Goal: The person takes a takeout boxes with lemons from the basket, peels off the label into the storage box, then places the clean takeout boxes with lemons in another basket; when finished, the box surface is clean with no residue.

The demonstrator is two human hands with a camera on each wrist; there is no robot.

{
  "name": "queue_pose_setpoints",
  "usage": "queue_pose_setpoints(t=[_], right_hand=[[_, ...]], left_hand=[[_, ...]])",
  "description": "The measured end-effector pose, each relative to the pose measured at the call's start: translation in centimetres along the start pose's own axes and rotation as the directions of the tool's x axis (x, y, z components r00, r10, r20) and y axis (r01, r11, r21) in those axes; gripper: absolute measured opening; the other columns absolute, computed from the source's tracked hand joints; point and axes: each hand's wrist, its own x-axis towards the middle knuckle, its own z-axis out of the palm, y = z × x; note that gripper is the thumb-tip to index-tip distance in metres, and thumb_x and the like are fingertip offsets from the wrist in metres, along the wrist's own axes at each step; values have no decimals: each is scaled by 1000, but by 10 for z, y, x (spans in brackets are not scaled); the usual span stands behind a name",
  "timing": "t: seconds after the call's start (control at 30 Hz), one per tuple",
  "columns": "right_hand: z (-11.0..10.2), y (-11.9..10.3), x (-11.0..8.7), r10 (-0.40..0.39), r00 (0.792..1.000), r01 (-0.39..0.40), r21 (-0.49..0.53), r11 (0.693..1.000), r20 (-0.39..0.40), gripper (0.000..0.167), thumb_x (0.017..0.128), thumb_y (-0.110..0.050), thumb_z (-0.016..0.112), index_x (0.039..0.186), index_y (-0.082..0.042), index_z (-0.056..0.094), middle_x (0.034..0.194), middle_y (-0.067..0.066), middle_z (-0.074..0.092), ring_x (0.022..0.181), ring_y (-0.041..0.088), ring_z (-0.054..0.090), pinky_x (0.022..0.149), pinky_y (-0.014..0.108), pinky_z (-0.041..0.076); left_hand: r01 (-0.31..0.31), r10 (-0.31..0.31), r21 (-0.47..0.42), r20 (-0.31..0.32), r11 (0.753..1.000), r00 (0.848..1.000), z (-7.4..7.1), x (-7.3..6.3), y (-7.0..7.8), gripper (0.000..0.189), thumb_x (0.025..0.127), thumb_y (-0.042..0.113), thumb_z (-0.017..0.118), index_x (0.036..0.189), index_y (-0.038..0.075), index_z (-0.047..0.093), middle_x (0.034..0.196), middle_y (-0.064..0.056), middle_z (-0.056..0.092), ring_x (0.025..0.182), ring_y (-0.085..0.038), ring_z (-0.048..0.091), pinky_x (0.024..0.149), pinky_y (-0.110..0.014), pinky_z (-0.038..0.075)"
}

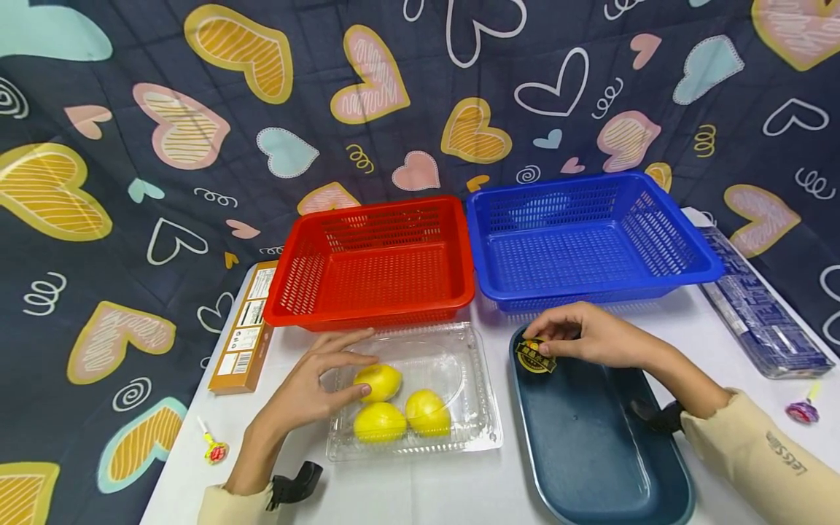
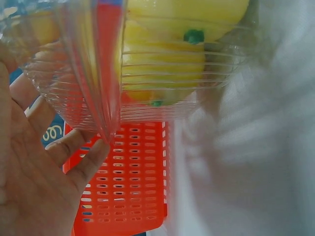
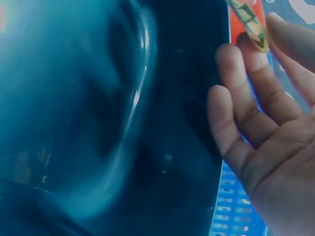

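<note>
A clear plastic clamshell box (image 1: 462,394) with three lemons (image 1: 428,413) in it sits on the table. Spread around the box's left side is my left hand (image 1: 315,383), its thumb and fingers over the left edge in the head view. In the left wrist view those fingers (image 2: 91,164) lie right at the box's ridged rim. My right hand (image 1: 584,335) pinches a round black-and-gold sticker (image 1: 534,356) between thumb and fingertips, over the far left end of a dark blue-green tray (image 1: 577,452). The sticker shows nearly edge-on in the right wrist view.
Behind stand a red basket (image 1: 387,273) and a blue basket (image 1: 564,255). An orange-brown carton (image 1: 244,343) lies at left, a dark blue package (image 1: 764,302) at right. Lollipops lie at left (image 1: 215,450) and right (image 1: 802,412). A heart-patterned cloth hangs behind.
</note>
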Motion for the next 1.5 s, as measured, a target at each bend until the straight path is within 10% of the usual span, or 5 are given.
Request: queue_pose_setpoints(t=[0.6, 1.5], right_hand=[[4, 0, -5, 71, 974, -67, -27, 997, 213, 29, 94, -13, 71, 123, -5, 69, 102, 8, 71, 89, 11, 66, 76, 26, 57], [6, 6, -7, 75, 976, -41, -162, 986, 204, 27, 92, -9, 72, 119, -11, 72, 106, 2, 74, 93, 9, 68, 78, 26, 57]], left_hand=[[-2, 2, 10, 5, 1000, 1000, 0, 0, 2, 41, 82, 19, 84, 122, 23, 76, 152, 11, 53, 142, -19, 40, 113, -67, 35], [-18, 18, -9, -5, 1000, 1000, 1, -1, -3, 41, 82, 21, 85, 122, 24, 76, 152, 11, 54, 142, -18, 40, 114, -65, 35]])
